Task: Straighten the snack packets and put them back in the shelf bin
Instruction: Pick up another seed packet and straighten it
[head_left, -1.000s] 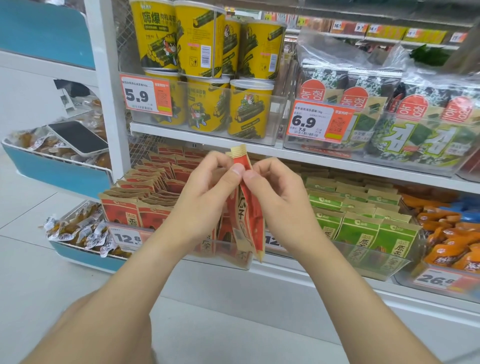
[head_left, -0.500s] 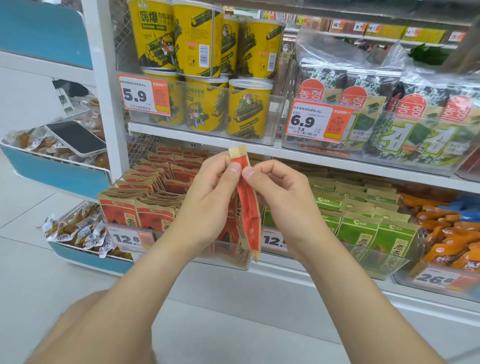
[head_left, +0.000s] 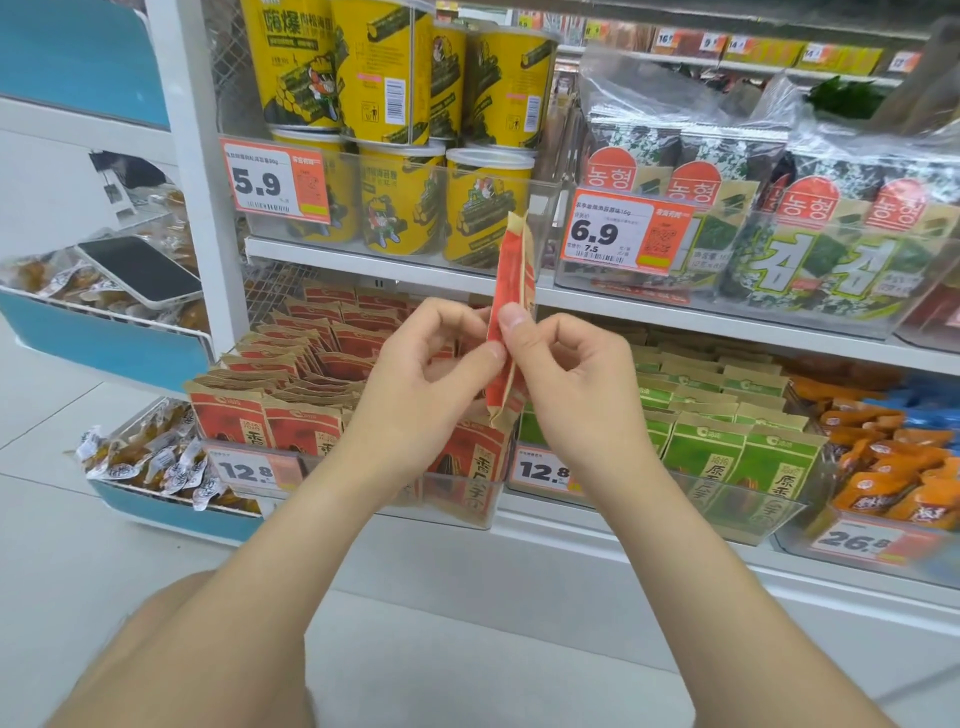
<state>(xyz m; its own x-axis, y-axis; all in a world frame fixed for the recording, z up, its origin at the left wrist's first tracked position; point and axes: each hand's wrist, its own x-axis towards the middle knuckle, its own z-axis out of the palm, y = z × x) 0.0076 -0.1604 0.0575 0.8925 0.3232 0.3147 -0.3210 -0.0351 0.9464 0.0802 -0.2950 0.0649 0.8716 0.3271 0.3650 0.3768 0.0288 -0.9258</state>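
a snack packet (head_left: 511, 312) stands upright and edge-on before the shelves, pinched between the left hand (head_left: 431, 384) on its left and the right hand (head_left: 566, 379) on its right, above the front right corner of the shelf bin (head_left: 470, 514), where rows of like packets (head_left: 291, 364) stand. right of that bin sits a second bin (head_left: 769, 506) of packets, and on the shelf above are seaweed-roll canisters (head_left: 400, 218) on the left and seaweed packs (head_left: 810, 249) on the right. left of the shelf post, a phone (head_left: 140, 270) lies in an upper basket (head_left: 104, 338), above a lower basket (head_left: 156, 506) of small wrapped snacks.

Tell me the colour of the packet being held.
Red packet with tan paper edges, head view.
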